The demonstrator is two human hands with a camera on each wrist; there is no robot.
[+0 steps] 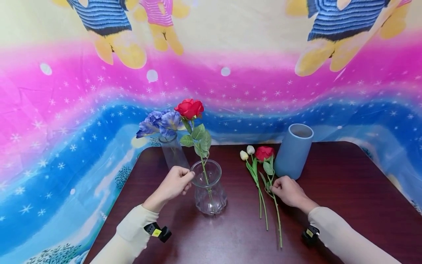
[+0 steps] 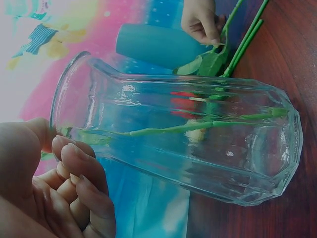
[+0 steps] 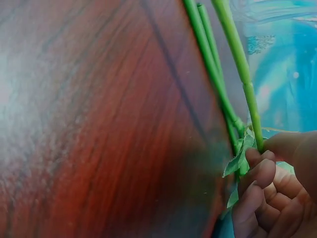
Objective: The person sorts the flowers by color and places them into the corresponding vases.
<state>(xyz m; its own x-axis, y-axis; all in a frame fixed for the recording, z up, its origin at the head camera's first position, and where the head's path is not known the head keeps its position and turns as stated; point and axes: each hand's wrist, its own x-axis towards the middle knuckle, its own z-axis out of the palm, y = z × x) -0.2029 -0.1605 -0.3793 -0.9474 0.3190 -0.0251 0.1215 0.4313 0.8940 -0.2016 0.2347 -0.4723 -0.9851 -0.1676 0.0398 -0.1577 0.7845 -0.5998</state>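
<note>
Head view: right-side rose (image 1: 265, 153) is pinched by right hand (image 1: 290, 191), stem (image 1: 277, 219) running down-frame; vase (image 1: 211, 202) (pinched at top by left hand (image 1: 178, 181)) stands leftward.

My left forearm (image 1: 123, 234) lies at the lower left of the frame, my right forearm (image 1: 349, 233) at the lower right. My left hand (image 1: 176, 182) and right hand (image 1: 290, 191) both pinch, with fingers (image 3: 260, 174) curled.

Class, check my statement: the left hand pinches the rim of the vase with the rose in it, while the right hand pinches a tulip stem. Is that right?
The last part is wrong: the head view shows the right hand pinching the stem of the other rose, with the tulips beside it. The left hand does pinch the rim of the vase.
</note>
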